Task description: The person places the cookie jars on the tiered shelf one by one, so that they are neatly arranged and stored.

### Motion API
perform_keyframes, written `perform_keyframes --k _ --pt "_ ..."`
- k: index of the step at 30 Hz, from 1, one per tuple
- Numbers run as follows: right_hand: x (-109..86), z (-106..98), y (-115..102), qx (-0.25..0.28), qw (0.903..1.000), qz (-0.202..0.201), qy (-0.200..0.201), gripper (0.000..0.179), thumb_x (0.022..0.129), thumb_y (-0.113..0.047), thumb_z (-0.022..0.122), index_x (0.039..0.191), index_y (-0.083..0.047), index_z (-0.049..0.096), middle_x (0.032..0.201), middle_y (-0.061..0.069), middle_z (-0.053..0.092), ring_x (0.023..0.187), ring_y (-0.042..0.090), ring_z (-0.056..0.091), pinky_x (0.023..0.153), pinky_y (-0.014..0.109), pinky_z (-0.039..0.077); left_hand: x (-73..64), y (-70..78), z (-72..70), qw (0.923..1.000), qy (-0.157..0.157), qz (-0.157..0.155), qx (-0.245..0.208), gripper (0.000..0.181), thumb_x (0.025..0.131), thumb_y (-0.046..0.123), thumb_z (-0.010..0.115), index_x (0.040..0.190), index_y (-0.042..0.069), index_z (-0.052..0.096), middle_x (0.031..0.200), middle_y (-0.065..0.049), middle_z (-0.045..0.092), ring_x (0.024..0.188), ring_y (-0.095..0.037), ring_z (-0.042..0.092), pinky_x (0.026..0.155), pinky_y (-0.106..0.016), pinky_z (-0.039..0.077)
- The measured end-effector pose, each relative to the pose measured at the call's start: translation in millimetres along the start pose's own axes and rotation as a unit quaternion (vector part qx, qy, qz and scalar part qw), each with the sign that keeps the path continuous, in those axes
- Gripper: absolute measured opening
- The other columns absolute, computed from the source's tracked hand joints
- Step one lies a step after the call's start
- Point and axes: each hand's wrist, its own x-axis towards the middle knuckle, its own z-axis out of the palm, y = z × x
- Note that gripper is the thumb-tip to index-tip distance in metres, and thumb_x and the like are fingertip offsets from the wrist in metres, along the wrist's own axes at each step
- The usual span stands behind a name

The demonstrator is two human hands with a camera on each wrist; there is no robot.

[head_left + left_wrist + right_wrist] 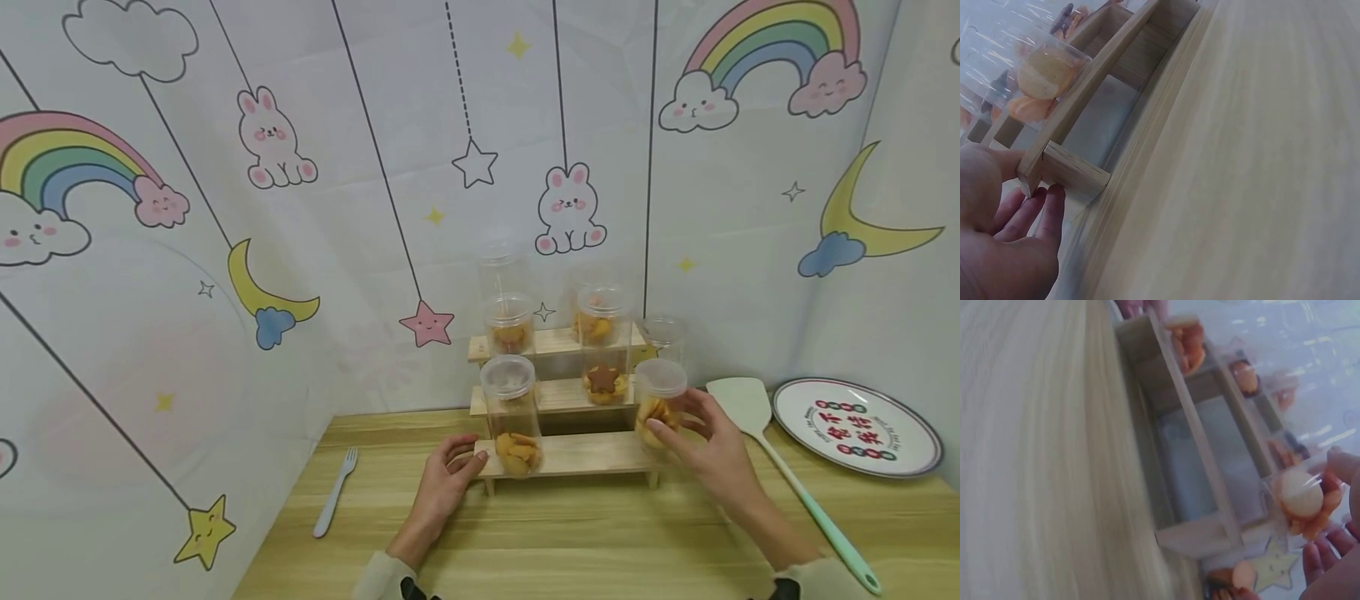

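A three-tier wooden rack [585,457] stands at the back of the table, with clear lidded jars of biscuits on its tiers. My left hand [447,477] grips the left end of the lowest tier; in the left wrist view the thumb is on top and fingers [1052,215] are beneath. Close to that hand stands a jar [512,417] with biscuits at its bottom. At the rack's right end my right hand [712,446] holds another jar of biscuits [658,400] between thumb and fingers. Whether this jar touches the tier, I cannot tell.
A white fork [336,492] lies at the left. To the right are a spatula with a pale green handle [817,508] and a white plate with red lettering [810,417]. One more jar [664,331] shows behind the held one. A patterned cloth hangs behind.
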Motion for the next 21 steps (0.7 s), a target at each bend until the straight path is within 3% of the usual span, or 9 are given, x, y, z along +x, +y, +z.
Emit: perform_keyframes --k 5,11,21 --pt "-4.1 23.8 -8.1 0.028 0.9992 -0.01 -0.028 0.067 0.101 -0.024 0.08 0.157 -0.007 0.049 0.147 0.011 0.06 0.124 -0.007 0.054 0.101 0.007 0.049 -0.2 -1.0 -0.8 1.0 -0.002 -0.001 0.001 0.051 0.105 0.018 0.075 0.147 -0.002 0.056 0.147 -0.024 0.06 0.122 -0.024 0.07 0.091 -0.019 0.059" --pt "-4.6 52.8 -14.8 0.038 0.9984 -0.023 -0.036 0.063 0.098 -0.024 0.084 0.151 -0.008 0.055 0.139 0.011 0.066 0.122 -0.001 0.06 0.101 0.012 0.054 -0.3 -0.7 -0.7 1.0 -0.007 0.0 0.0 0.051 0.105 0.019 0.075 0.147 -0.003 0.055 0.147 -0.024 0.059 0.123 -0.026 0.069 0.091 -0.019 0.059" --pt "-11.9 87.5 -24.5 0.053 0.9972 -0.004 -0.052 0.064 0.092 -0.023 0.09 0.147 -0.009 0.06 0.134 0.012 0.07 0.124 0.028 0.067 0.106 0.044 0.06 0.0 -2.4 -2.2 0.9997 -0.005 0.004 0.022 0.051 0.105 0.023 0.075 0.147 -0.001 0.057 0.144 -0.023 0.061 0.124 -0.026 0.069 0.091 -0.021 0.06"
